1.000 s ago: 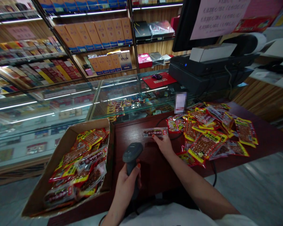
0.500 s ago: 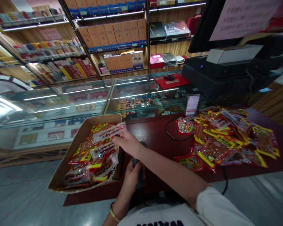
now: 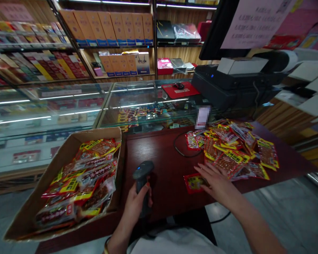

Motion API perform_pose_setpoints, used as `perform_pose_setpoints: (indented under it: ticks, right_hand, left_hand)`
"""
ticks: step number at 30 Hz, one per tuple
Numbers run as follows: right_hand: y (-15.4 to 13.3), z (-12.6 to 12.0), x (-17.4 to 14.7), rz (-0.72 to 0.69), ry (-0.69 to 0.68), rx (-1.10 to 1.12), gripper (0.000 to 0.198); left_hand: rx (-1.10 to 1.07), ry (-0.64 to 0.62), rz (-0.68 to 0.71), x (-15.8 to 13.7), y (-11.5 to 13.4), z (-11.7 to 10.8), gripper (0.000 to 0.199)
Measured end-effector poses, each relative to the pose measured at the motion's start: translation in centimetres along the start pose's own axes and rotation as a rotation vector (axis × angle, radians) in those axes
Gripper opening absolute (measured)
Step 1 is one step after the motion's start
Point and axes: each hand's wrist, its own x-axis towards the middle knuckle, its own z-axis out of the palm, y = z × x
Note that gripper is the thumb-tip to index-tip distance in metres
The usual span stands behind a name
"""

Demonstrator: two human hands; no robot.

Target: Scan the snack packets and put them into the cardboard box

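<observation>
My left hand (image 3: 137,201) is wrapped round the handle of a dark barcode scanner (image 3: 143,170), upright over the counter with a blue light on its head. My right hand (image 3: 217,181) is open, fingers stretched out, over the edge of a small red and yellow snack packet (image 3: 193,183). Just beyond its fingertips lies a heap of red and yellow snack packets (image 3: 230,155). To the left, an open cardboard box (image 3: 65,146) holds several similar packets (image 3: 95,174); a clear-wrapped one lies among them.
The dark red wooden counter (image 3: 153,148) carries a thin black cable (image 3: 178,150). Behind it stands a glass display case (image 3: 137,95) with a mouse (image 3: 178,85) on a red mat. A monitor (image 3: 214,31) rises above a black cash drawer (image 3: 222,86) at the right.
My right hand has left the box, where a clear-wrapped packet was at its fingers, and moved right to the small packet. The scanner in my left hand now shows clearly. The view has shifted right.
</observation>
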Motion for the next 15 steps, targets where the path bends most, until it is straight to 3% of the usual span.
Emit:
perform_pose_setpoints:
  ticks: [5,8,11,15]
  right_hand:
    - [-0.9,0.5,0.0,-0.052,-0.014,-0.087,0.066]
    - [-1.9,-0.3,1.5,-0.047,-0.02,-0.006,0.053]
    - [-2.9,-0.6,4.7,-0.051,-0.01,0.318,0.032]
    - [-4.8,1.2,12.0,0.057,0.094,0.915,0.029]
  left_hand:
    - [0.014,0.037,-0.001,0.2,0.0,0.2,0.055]
    - [0.006,0.053,0.001,0.1,0.0,0.3,0.056]
    - [0.0,0.049,0.003,-0.1,0.1,0.4,0.058]
    - [0.021,0.048,0.03,-0.2,0.2,0.5,0.055]
